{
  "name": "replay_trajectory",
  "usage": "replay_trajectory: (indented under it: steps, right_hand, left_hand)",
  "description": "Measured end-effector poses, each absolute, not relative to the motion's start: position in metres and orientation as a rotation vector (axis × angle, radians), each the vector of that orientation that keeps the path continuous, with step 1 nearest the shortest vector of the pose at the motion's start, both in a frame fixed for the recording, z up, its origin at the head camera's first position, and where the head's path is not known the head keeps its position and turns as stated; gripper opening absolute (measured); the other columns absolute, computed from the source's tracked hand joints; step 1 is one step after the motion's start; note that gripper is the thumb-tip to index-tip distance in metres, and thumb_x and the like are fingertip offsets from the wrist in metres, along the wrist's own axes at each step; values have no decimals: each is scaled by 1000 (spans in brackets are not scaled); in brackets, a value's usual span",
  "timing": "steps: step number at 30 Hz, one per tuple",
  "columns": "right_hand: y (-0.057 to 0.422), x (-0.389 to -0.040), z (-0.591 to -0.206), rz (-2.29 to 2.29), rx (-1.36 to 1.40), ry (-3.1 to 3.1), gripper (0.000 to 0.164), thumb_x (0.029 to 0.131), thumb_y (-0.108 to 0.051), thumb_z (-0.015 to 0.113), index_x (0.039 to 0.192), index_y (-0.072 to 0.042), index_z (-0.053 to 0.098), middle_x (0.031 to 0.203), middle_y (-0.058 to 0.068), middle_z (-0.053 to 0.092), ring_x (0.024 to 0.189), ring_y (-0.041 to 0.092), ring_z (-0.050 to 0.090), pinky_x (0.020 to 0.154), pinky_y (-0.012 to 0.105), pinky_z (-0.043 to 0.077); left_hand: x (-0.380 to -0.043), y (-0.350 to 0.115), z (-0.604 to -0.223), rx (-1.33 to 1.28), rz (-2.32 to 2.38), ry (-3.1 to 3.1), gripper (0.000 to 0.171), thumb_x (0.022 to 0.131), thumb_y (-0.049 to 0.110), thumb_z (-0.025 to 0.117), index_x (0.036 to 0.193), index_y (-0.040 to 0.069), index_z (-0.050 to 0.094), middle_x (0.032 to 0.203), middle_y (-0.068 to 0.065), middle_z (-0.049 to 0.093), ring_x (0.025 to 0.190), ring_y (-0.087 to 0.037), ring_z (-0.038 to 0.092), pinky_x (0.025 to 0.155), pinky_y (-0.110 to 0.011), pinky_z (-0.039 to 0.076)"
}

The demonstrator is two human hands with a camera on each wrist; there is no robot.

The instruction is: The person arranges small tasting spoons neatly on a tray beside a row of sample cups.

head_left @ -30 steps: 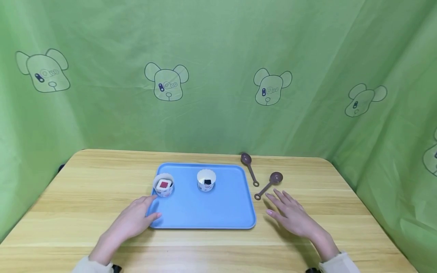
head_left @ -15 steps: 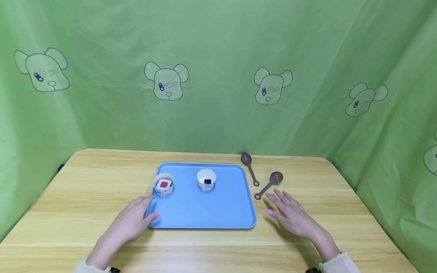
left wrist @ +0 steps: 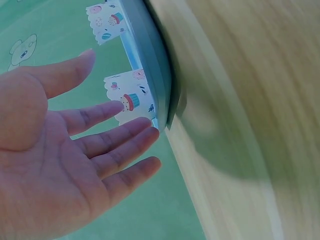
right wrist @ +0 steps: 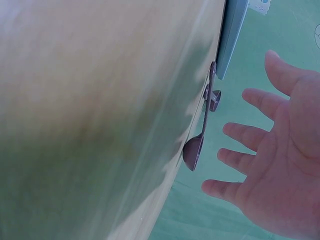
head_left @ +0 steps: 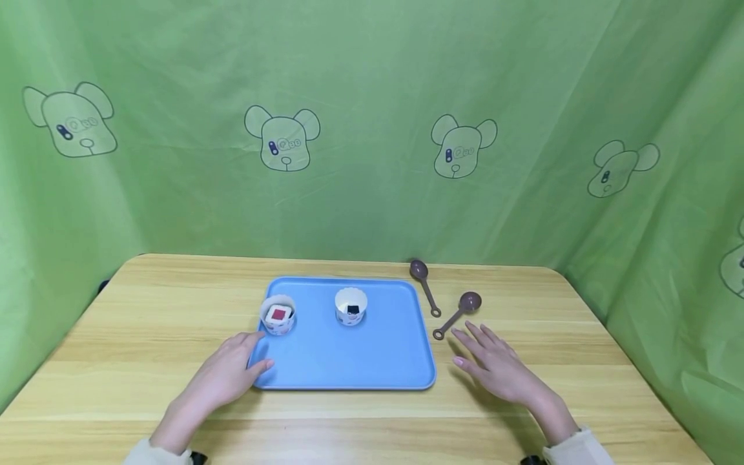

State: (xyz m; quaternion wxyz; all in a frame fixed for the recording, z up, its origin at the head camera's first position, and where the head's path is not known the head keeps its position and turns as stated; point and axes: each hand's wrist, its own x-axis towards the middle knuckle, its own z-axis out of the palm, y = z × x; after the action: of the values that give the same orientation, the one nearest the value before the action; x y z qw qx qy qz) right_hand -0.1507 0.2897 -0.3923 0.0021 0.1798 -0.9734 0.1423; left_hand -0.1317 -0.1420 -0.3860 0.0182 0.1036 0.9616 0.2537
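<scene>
- Holding nothing, the left hand (head_left: 223,374) is spread at the tray's near left corner, thumb apart from the fingers; contact with the tray cannot be told.
- Holding nothing likewise, the right hand (head_left: 500,368) is spread over the light wood-grain table (head_left: 349,426), palm towards the tray.
- The blue rectangular tray (head_left: 349,361) lies between the hands; its raised rim presumably keeps the cups together.
- The white printed, wavy-rimmed paper-like cup (head_left: 279,329) stands upright just beyond the left fingertips, holding a white piece with a red square (head_left: 279,314); a matching second cup (head_left: 349,320), with a black square (head_left: 353,310) showing, stands farther right of that grip.
- The brown plastic-looking round-bowled spoon (head_left: 456,318) lies just beyond the right fingertips; a similar spoon (head_left: 427,289) lies farther off; both ring-ended handles point nearer the person, probably for easy pickup.
</scene>
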Motion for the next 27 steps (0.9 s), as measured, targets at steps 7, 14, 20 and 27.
replay_trajectory:
  steps: [7,14,20,27]
  right_hand:
    - [289,-150,-392,444,565,-3053,56,93,-41,46,136,-6,41,142,24,28,127,49,20,94,68,17]
    - [289,-150,-392,441,565,-3050,56,93,-41,46,136,-7,41,142,24,29,127,49,21,94,68,17]
    - [289,-151,-392,447,574,-3051,56,93,-42,46,137,-7,40,142,24,28,127,49,21,94,68,17]
    - [289,-154,-392,444,575,-3050,56,93,-42,46,137,-8,40,142,24,28,127,48,21,93,68,18]
  left_hand:
    - [-133,-142,-385,333,778,2990,56,87,25,61,128,-8,44,126,-30,45,116,-45,41,95,-56,32]
    - [-136,-143,-386,335,797,2993,56,87,25,61,128,-8,44,126,-30,45,117,-45,40,95,-56,32]
    - [-138,-146,-385,319,818,2985,56,88,24,60,129,-9,42,128,-30,43,119,-47,37,96,-58,29]
    - [-138,-150,-385,313,819,2976,55,89,23,58,129,-9,41,129,-29,43,119,-47,37,97,-58,28]
